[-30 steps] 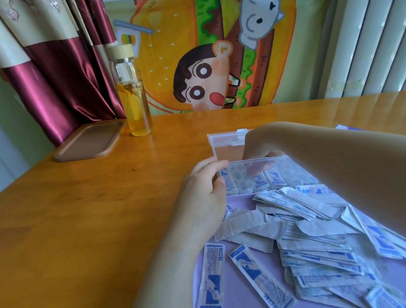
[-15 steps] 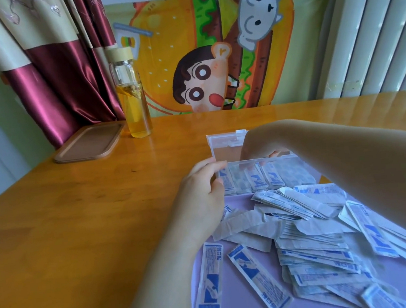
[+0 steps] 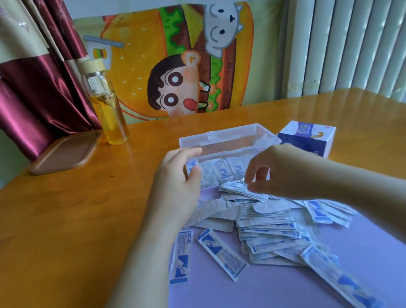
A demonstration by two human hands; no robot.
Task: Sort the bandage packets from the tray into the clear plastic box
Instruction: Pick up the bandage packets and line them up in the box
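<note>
Right grip [image 3: 275, 170] has left the clear plastic box [image 3: 220, 136] for more bandage packets [image 3: 264, 223] beneath it; I cannot tell whether it grasps one. Left grip [image 3: 177, 182] holds the box.

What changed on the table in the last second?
The right hand drew back out of the clear plastic box and now reaches down to the bandage packets on the tray. The left hand still holds the box's left corner; the pile looks unchanged.

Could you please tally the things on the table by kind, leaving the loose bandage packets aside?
Clear plastic box: 1
Purple tray: 1
Brown tray: 1
Glass bottle: 1
Blue and white pack: 1
Total: 5
</note>
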